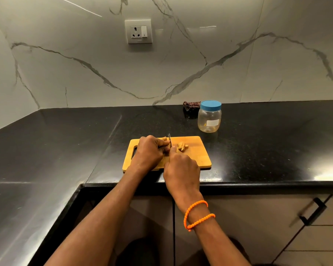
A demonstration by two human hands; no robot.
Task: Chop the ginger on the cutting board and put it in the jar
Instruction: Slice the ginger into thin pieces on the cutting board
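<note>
A wooden cutting board (196, 154) lies on the black counter. On it my left hand (149, 151) curls over a piece of ginger, of which only a tip (164, 138) shows past the fingers. My right hand (181, 170) grips a knife handle; the narrow blade (170, 140) stands just right of my left fingers. More ginger pieces (182, 146) lie to the right of the blade. A clear plastic jar (209, 119) with a blue lid on it stands behind the board to the right.
A dark folded cloth (190, 105) lies behind the jar by the marble wall. A wall socket (138, 31) sits above. The counter edge (238, 184) runs along the front, with cabinet doors and a black handle (313, 212) below.
</note>
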